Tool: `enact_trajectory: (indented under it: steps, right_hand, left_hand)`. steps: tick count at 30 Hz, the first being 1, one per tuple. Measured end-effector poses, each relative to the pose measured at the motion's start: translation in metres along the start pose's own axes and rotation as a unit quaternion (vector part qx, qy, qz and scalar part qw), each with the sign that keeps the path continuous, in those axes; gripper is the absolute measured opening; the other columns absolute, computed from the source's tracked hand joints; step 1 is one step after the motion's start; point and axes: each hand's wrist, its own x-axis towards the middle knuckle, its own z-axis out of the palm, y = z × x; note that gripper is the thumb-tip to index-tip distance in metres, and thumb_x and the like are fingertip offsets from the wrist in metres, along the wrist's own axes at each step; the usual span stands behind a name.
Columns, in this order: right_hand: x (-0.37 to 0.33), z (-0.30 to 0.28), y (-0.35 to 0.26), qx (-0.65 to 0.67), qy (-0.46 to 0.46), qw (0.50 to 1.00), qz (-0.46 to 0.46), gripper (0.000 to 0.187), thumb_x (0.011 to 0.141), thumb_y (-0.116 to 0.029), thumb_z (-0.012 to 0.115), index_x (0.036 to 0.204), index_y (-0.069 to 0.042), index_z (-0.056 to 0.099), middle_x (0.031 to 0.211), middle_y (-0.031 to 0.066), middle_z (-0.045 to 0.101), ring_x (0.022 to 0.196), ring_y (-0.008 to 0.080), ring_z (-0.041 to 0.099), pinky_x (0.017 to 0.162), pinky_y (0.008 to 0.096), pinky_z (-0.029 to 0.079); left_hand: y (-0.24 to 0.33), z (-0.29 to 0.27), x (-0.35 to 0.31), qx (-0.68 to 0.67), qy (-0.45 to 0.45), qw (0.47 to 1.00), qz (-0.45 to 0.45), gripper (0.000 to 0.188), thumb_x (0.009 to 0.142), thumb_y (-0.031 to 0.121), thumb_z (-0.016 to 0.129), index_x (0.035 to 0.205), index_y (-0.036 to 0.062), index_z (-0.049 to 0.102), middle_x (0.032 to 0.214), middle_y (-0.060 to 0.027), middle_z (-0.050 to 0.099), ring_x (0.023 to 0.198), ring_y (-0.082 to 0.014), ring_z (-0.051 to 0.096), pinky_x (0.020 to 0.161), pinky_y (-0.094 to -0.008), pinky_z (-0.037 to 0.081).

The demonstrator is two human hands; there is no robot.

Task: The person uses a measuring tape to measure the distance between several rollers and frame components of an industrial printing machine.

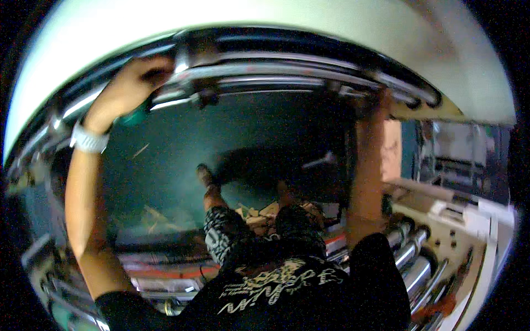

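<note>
My left hand [135,83] is raised to the rollers and metal bars [259,70] at the far side, with its fingers curled near a dark clamp-like collar [190,55]. A green rounded thing [134,116] shows under its palm, but what it is cannot be made out. My right hand [381,101] reaches up to the right end of the same bars. It is smeared by motion, so its fingers do not show clearly. Black fittings [208,94] hang along the lower bar between the two hands.
A pale curved machine panel [265,14] arches above the bars. Below lies a dark green floor [165,149] with scattered scraps [259,212]. More rollers [411,248] in a cream machine frame [436,220] stand at my right, and machine parts [165,284] lie close behind me.
</note>
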Motion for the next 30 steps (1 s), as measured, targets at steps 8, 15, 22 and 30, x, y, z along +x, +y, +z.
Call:
enact_trajectory:
  steps: [8,15,22,30]
  right_hand:
    - [-0.051,0.035,0.009,0.019,0.107,0.986,0.123,0.034,0.079,-0.043,0.055,0.088,-0.011,0.049,0.065,-0.0002,0.049,0.05,0.0114,0.044,0.04,0.0234,0.035]
    - [-0.04,0.029,0.012,0.057,0.109,0.983,0.136,0.038,0.08,-0.046,0.052,0.085,-0.008,0.051,0.067,0.0021,0.051,0.052,0.0106,0.044,0.039,0.0219,0.031]
    - [-0.042,0.03,0.015,0.07,0.082,0.987,0.116,0.037,0.081,-0.045,0.052,0.087,-0.009,0.05,0.067,0.002,0.051,0.053,0.0101,0.044,0.039,0.0215,0.029]
    - [-0.049,0.044,0.001,0.07,0.108,0.985,0.118,0.034,0.08,-0.044,0.053,0.086,-0.01,0.05,0.067,0.001,0.051,0.054,0.0101,0.045,0.04,0.0214,0.031]
  left_hand:
    - [0.017,0.001,0.0,-0.05,-0.017,0.993,-0.107,0.016,0.083,0.013,0.051,0.089,-0.0008,0.056,0.067,-0.0035,0.052,0.061,-0.01,0.045,0.057,-0.023,0.037]
    - [0.021,0.004,0.001,-0.059,-0.019,0.996,-0.069,0.011,0.083,0.01,0.05,0.083,0.0,0.055,0.063,-0.001,0.048,0.058,-0.0084,0.044,0.055,-0.0216,0.036]
    - [0.016,0.006,-0.001,-0.056,-0.014,0.995,-0.08,0.013,0.083,0.011,0.05,0.088,-0.0001,0.056,0.063,-0.0014,0.049,0.057,-0.0086,0.043,0.054,-0.0221,0.035]
    - [0.014,0.006,-0.003,-0.056,-0.006,0.995,-0.087,0.013,0.083,0.011,0.05,0.086,0.0,0.056,0.063,-0.0014,0.049,0.058,-0.0087,0.043,0.055,-0.0216,0.035]
